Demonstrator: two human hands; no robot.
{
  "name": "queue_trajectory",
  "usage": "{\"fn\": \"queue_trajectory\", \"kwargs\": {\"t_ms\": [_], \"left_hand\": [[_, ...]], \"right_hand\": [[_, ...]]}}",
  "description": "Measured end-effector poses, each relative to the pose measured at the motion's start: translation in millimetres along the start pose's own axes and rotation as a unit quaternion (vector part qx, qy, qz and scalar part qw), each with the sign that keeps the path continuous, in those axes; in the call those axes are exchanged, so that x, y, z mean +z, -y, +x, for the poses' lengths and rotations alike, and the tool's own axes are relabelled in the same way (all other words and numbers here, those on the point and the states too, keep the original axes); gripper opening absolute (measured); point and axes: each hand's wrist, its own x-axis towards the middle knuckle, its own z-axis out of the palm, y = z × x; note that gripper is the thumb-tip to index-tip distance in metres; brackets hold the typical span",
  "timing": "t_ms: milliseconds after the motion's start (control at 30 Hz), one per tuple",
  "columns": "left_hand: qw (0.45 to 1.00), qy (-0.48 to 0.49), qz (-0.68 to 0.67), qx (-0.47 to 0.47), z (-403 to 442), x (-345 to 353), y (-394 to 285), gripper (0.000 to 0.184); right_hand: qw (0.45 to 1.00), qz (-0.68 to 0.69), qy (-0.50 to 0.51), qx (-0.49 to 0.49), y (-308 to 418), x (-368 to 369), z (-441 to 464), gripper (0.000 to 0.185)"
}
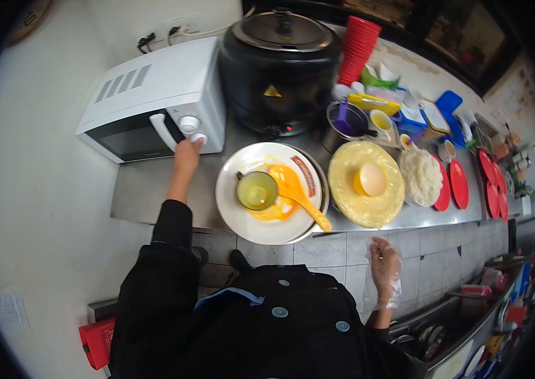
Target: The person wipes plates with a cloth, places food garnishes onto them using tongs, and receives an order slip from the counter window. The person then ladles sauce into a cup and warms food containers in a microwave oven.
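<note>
At the lower knob of the white microwave, my left hand is closed with its fingertips on the dial. The microwave door is closed. My right hand, in a clear plastic glove, hangs past the counter's front edge; its fingers are loosely bent and nothing shows in them. Between my hands, a white plate bears a cup with pale yellow-green contents. Beside the cup lies an orange-yellow spoon, its handle over the rim, with orange-yellow liquid smeared around it.
A black lidded soup warmer stands right of the microwave. Further right are a wrapped yellow round with a small bowl on it, a mound of white rice, red plates and stacked red cups.
</note>
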Motion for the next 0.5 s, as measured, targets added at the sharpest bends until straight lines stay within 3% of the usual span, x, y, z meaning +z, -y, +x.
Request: {"fn": "queue_trajectory", "kwargs": {"t_ms": [67,133,200,267,300,367,400,433,467,500], "left_hand": [[0.998,0.019,-0.049,-0.028,0.4,-7.0,-3.4,0.053],[0.991,0.101,-0.040,-0.080,-4.2,-29.3,-16.2,0.054],[0.999,0.038,0.024,-0.015,-19.2,-53.6,-36.1,0.048],[0.994,-0.095,-0.062,0.011,-55.5,-81.3,-81.7,0.044],[0.994,-0.091,-0.063,0.012,-73.1,-91.3,-107.8,0.044],[0.959,-0.120,-0.256,0.009,-105.4,-103.6,-145.0,0.042],[0.960,-0.118,-0.254,0.006,-116.6,-102.3,-145.0,0.042],[0.959,-0.138,-0.248,-0.016,-125.4,-99.4,-142.9,0.046],[0.957,-0.157,-0.241,-0.038,-132.5,-96.2,-138.3,0.050],[0.958,-0.158,-0.238,-0.038,-135.1,-87.3,-117.3,0.050]], "right_hand": [[1.000,-0.005,0.011,0.010,-14.5,-8.0,3.3,0.019],[1.000,-0.003,0.023,0.003,-26.5,-16.5,7.8,0.020],[0.999,0.020,0.031,0.032,-44.2,-23.1,14.0,0.020],[1.000,0.015,-0.002,-0.005,-66.8,-25.0,18.8,0.022],[1.000,0.013,-0.001,-0.001,-77.4,-24.8,22.0,0.022],[0.999,0.036,-0.019,0.006,-95.8,-19.6,30.4,0.030],[0.999,0.035,-0.015,0.007,-101.5,-13.8,36.7,0.030],[0.971,0.222,0.008,0.085,-105.0,-6.1,46.0,0.040],[0.902,0.400,0.031,0.161,-107.7,1.5,55.3,0.050],[0.901,0.402,0.034,0.161,-109.9,8.3,65.0,0.050]]}}
